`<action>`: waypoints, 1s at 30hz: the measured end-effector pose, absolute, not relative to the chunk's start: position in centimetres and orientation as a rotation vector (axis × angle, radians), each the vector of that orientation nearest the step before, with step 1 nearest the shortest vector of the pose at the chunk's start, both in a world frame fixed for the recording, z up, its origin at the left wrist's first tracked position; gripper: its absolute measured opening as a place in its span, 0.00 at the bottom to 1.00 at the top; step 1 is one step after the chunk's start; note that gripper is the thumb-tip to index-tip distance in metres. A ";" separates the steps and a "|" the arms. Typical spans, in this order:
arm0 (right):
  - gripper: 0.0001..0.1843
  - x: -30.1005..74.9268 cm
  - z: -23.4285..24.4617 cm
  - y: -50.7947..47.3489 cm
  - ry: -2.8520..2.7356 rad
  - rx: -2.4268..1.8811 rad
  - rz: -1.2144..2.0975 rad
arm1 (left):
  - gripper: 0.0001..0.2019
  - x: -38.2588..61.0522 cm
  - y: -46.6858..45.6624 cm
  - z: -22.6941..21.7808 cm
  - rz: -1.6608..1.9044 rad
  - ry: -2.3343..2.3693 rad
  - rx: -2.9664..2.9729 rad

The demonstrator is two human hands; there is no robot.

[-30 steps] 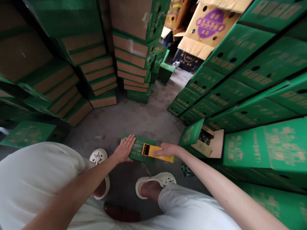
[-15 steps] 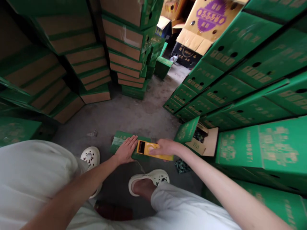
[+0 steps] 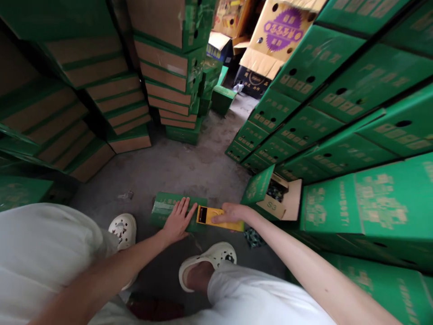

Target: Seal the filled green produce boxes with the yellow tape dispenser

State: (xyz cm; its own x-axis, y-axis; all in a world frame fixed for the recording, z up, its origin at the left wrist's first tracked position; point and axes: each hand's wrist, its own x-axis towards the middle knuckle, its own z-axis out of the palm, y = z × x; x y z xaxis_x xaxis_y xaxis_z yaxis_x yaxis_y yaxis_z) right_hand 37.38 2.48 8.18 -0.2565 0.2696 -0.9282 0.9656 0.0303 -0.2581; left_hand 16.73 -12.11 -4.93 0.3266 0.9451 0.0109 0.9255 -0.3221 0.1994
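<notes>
A small green box [image 3: 164, 206] with pale printing and shiny tape on its top lies on the floor between my feet and the stacks. My left hand [image 3: 177, 222] rests flat on the box, fingers stretched out and slightly apart. My right hand [image 3: 233, 214] is closed around a flat yellow handheld tool [image 3: 208, 214], with the thumb on top. The tool has a dark slot at its left end, which is close to my left fingertips, at the box's right end. Whether it touches the box, I cannot tell.
Stacked green cartons [image 3: 297, 135] rise on the right, with more brown and green cartons [image 3: 169, 97] on the left. An open box marked S3 [image 3: 272, 205] stands beside my right forearm. A dark patterned packet [image 3: 253, 238] and a clear plastic scrap [image 3: 127, 195] lie on the floor.
The view has shifted slightly. My left hand has moved a little right along the box, and its fingers are more spread. The yellow tool stays in my right hand.
</notes>
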 end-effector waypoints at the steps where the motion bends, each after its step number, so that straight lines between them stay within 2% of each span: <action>1: 0.36 37.3 8.1 2.5 1.596 1.277 -1.269 | 0.60 17.3 -12.2 -4.9 0.174 1.734 2.433; 10: 0.37 39.6 8.2 3.4 1.599 1.132 -1.399 | 0.56 18.2 -12.1 -5.2 0.167 1.678 2.492; 15: 0.39 45.7 9.6 4.8 1.764 1.209 -1.088 | 0.57 18.2 -12.0 -5.1 0.172 1.679 2.470; 20: 0.37 48.0 9.2 4.6 1.771 1.243 -1.029 | 0.58 18.1 -12.1 -4.9 0.169 1.672 2.448; 26: 0.36 43.8 5.1 2.9 1.833 1.290 -0.813 | 0.57 18.5 -12.3 -5.1 0.135 1.719 2.445; 30: 0.30 38.8 1.0 0.2 1.938 1.382 -0.766 | 0.57 19.0 -12.5 -5.3 0.111 1.728 2.452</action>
State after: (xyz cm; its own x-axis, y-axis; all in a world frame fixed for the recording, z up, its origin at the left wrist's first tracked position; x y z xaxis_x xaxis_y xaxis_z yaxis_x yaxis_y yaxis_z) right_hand 38.84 0.17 1.02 -0.2510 0.5888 -0.7684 0.9549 0.2805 -0.0969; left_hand 18.95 -12.49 -5.28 0.3377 0.9411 -0.0198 0.9308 -0.3307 0.1557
